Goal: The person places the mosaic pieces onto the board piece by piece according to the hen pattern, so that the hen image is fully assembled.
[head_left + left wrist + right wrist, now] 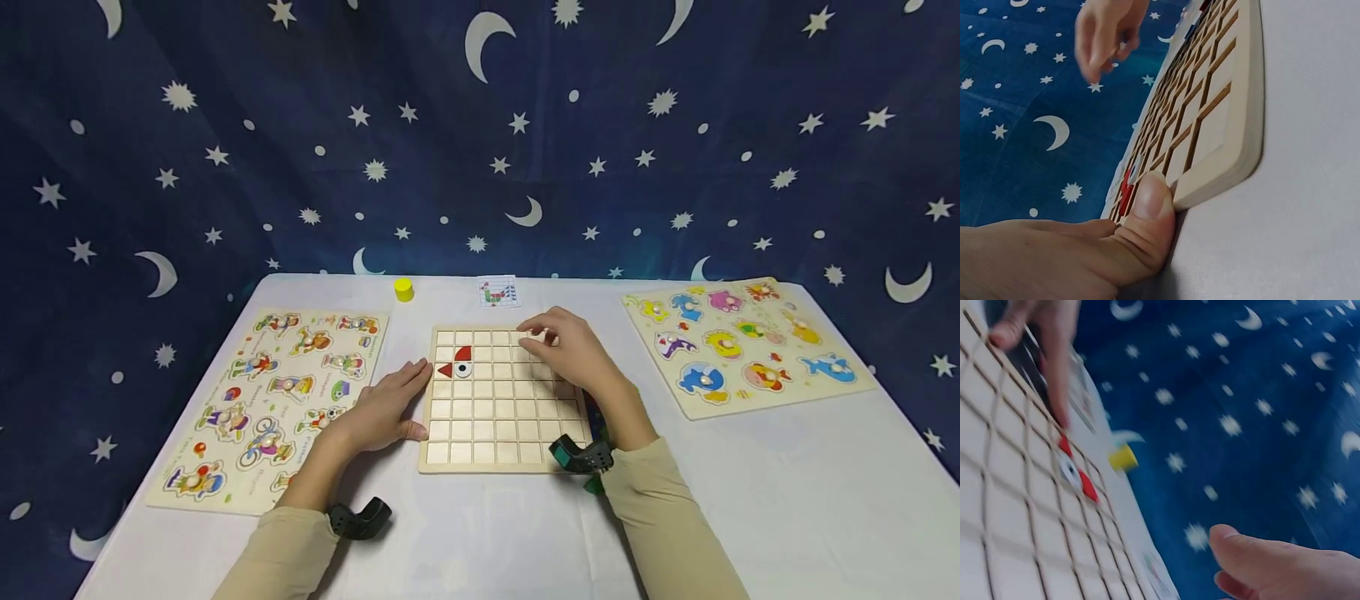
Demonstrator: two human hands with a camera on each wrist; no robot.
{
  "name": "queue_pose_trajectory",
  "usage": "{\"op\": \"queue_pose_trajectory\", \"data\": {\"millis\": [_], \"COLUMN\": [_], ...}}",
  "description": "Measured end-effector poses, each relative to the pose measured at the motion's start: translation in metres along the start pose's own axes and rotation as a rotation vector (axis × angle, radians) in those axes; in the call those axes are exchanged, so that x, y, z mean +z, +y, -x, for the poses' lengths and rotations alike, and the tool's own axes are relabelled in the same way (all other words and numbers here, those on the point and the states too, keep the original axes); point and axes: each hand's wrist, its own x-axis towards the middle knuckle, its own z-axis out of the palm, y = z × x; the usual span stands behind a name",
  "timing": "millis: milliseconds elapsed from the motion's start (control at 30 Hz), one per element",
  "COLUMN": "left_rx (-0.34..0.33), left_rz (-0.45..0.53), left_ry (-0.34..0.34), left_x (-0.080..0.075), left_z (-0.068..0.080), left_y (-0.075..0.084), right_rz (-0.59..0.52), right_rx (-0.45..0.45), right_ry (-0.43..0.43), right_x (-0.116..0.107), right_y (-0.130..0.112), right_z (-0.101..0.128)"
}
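A wooden grid board (483, 408) lies flat in front of me. At its upper left sit a red triangle (446, 370), a red quarter-circle piece (463, 354) and a white round piece with a black ring (462, 369). My left hand (382, 408) rests against the board's left edge, fingers extended at the upper part and thumb (1150, 200) touching near the front corner. Over the board's far right part hovers my right hand (566, 346), fingers bent loosely, with a gap between thumb and forefinger. Nothing shows in that gap.
Behind the board lie a small picture card (498, 292) and a yellow cylinder (404, 290). Picture peg puzzles flank it, one left (240, 492) and one right (802, 390). Green pieces (593, 484) show by the board's right edge, partly hidden under my right forearm.
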Motion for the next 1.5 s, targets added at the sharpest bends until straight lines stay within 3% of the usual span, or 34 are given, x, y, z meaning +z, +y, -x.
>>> {"op": "queue_pose_trajectory", "data": {"millis": [300,533,700,967,1500], "left_rx": [-0.024,-0.035,-0.029,-0.024,-0.013], "left_rz": [0.032,0.065,0.069,0.066,0.053], "left_ry": [-0.006,-0.014,-0.008,-0.001,0.001], "left_x": [0.008,0.011,0.012,0.011,0.003], "left_z": [-0.003,-0.003,-0.001,0.001,-0.002], "left_y": [-0.005,-0.005,-0.004,-0.005,-0.005], "right_rz": [0.064,0.007,-0.046,-0.047,-0.038], "right_rx": [0.230,0.285,0.289,0.347,0.430], "right_ry": [-0.056,-0.215,-0.319,-0.397,-0.372], "right_x": [-0.038,-0.048,-0.054,-0.065,-0.063], "right_y": [0.058,0.080,0.084,0.079,0.081], "right_z": [0.033,0.054,0.062,0.069,0.064]}}
